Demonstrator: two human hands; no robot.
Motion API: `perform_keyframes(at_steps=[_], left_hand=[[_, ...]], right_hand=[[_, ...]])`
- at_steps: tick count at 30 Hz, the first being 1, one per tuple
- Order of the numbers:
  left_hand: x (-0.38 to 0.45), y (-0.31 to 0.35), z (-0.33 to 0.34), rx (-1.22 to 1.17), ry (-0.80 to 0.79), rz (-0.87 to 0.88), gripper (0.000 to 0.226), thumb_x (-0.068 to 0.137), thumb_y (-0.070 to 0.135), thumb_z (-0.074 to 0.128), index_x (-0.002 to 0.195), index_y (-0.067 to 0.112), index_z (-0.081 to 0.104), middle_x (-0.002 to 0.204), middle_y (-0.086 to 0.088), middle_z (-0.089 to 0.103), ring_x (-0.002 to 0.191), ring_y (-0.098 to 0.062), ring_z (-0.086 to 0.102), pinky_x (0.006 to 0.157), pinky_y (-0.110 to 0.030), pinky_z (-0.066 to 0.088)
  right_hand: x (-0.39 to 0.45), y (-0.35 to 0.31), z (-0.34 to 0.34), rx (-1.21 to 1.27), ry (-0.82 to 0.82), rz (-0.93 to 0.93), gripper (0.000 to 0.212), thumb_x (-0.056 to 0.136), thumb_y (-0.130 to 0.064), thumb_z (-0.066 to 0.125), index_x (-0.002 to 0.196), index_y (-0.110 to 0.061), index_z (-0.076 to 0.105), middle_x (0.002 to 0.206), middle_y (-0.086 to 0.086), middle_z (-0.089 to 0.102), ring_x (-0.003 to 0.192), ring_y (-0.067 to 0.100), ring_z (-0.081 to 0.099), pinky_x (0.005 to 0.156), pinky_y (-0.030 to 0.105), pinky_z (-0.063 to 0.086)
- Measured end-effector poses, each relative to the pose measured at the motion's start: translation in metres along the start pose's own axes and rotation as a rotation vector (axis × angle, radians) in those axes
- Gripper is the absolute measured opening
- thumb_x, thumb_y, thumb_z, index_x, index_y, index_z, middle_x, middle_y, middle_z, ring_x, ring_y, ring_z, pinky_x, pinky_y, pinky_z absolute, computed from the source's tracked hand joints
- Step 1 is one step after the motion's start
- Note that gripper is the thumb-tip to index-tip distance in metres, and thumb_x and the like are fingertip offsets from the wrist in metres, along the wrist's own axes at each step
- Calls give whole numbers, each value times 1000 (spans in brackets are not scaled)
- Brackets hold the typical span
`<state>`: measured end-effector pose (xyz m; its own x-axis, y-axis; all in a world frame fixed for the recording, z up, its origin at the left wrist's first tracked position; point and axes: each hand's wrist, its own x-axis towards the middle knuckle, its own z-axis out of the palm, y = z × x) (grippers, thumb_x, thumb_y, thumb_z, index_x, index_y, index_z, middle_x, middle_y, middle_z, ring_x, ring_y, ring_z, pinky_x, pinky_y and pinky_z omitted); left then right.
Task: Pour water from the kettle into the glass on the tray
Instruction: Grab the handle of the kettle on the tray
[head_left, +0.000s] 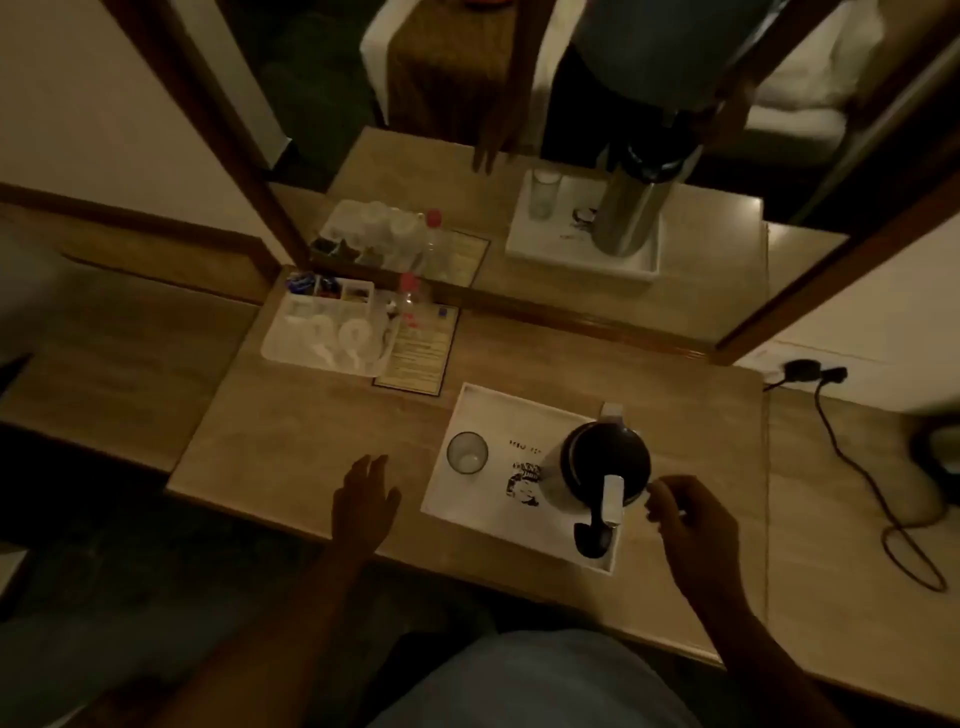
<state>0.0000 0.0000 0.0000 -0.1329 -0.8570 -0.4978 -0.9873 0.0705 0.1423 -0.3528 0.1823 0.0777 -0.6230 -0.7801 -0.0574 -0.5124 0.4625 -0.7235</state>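
I count one kettle (605, 465), one glass (467, 452) and one white tray (498, 512) on the wooden desk (291, 441); both stand upright on the tray, the glass at its left edge, the kettle toward its right with the black handle pointing at me; they are apart from each other. At the back I count one second tray (332, 332) of cups and sachets, one red-capped bottle (409, 299) and one printed card (418, 356); the mirror (519, 218) doubles all of these. I have two hands in view. My right hand (685, 519) hovers just right of the kettle handle, fingers curled loosely, gripping nothing, not touching the handle as far as I can tell. My left hand (363, 499) is spread flat and loose over the desk, left of the tray, near the glass but clear of it. The light is dim; I cannot read the print on the tray, nor tell whether the glass holds water; a dark cable (852, 467) trails off on the right, its far end lost in shadow.
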Motion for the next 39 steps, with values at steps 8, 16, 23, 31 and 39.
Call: perform_keyframes(at_steps=[8,16,23,31,39], left_hand=[[25,-4,11,61,-91,-47,86,105,48,56,170,21,8,176,-14,1,164,-38,6,130,-52,24],[40,-26,26,-8,-155,-13,96,101,45,64,170,22,2,176,-13,-9,165,-34,-4,128,-61,24],[44,-35,29,-31,-173,-1,95,102,47,62,170,23,1,176,-14,-11,165,-35,-6,127,-64,21],[47,-36,28,-19,-194,-12,94,103,46,61,170,24,-2,176,-13,-11,165,-35,-6,126,-65,22],[47,-34,24,2,-207,-38,94,102,48,60,170,26,-2,175,-13,-13,165,-34,-6,127,-63,23]], right_hand=[[-37,0,55,509,-273,422,49,92,-62,50,96,-24,81,93,4,83,95,25,76,88,40,56],[-48,3,96,742,-95,436,60,99,-46,40,76,1,69,55,12,66,63,47,67,75,49,55],[-43,4,117,893,61,488,41,89,-38,47,54,-19,52,46,-5,41,41,14,32,58,31,33],[-35,11,104,787,169,600,35,83,-20,46,51,-6,50,40,-2,44,34,13,38,64,35,43],[-41,-6,63,624,-104,465,23,79,-15,57,69,6,57,57,14,37,49,19,30,58,32,25]])
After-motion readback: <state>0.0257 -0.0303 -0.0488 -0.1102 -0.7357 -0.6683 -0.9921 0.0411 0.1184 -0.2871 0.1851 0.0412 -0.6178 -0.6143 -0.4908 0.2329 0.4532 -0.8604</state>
